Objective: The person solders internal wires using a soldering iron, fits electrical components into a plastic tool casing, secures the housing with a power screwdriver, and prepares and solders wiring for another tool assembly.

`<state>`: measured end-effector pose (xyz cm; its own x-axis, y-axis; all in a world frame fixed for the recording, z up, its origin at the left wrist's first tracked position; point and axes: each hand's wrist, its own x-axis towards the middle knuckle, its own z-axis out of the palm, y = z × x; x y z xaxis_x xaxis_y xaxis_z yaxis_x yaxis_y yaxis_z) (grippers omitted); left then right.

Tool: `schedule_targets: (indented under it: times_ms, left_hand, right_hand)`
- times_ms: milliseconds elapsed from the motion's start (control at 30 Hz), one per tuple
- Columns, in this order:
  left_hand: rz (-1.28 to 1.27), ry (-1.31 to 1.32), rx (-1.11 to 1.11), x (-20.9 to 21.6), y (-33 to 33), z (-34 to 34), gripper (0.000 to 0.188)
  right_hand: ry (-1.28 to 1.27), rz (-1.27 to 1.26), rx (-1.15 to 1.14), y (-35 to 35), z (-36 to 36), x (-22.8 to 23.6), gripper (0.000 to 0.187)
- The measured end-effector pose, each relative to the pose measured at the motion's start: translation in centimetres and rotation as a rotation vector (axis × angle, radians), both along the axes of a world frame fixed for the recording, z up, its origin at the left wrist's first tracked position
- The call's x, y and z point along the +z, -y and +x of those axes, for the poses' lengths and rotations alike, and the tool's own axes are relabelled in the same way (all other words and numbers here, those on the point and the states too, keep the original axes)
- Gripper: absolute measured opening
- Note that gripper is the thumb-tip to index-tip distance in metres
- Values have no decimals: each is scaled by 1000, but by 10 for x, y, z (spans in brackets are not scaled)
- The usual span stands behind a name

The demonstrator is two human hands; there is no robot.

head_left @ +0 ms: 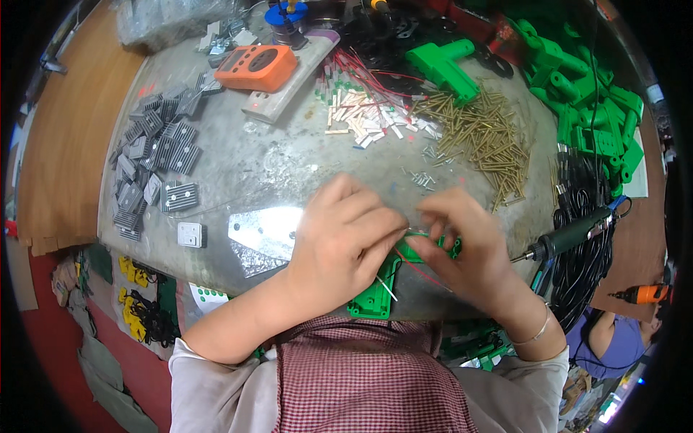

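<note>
Your left hand [346,238] is curled, fingers bent down over the green plastic housing [375,292] at the near edge of the bench [289,159], fingertips pinching at thin wires there. Your right hand [465,242] is pinched too, thumb and fingers closed on the red wire [422,273] just beside the left fingertips. The housing lies flat, mostly hidden under both hands, with a white lead sticking out. Brass screws [484,137] lie heaped well beyond.

Green plastic housing [375,292] at near table edge, gripped by both hands; red wire [419,270] runs across it.
</note>
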<state>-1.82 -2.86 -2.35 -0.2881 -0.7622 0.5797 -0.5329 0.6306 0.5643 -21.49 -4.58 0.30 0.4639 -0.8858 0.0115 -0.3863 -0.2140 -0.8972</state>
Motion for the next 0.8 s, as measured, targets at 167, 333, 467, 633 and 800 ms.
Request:
schedule_targets:
  times_ms: [167,333,467,633,800]
  left_hand:
    - [-63,36,-41,-1,3,-1,25]
    - [-192,87,14,-6,1,-2,19]
    - [109,-101,-37,-2,5,-2,22]
    - [-65,23,-36,-5,2,-2,18]
    - [50,-67,-23,-4,5,-5,20]
  right_hand:
    - [-122,-303,94,4,-10,-6,10]
    - [244,797,-42,2,-6,8,12]
    - [-181,-647,30,-4,-1,-8,23]
    - [519,1086,92,12,-16,-9,14]
    - [-48,-206,-41,0,-2,-5,12]
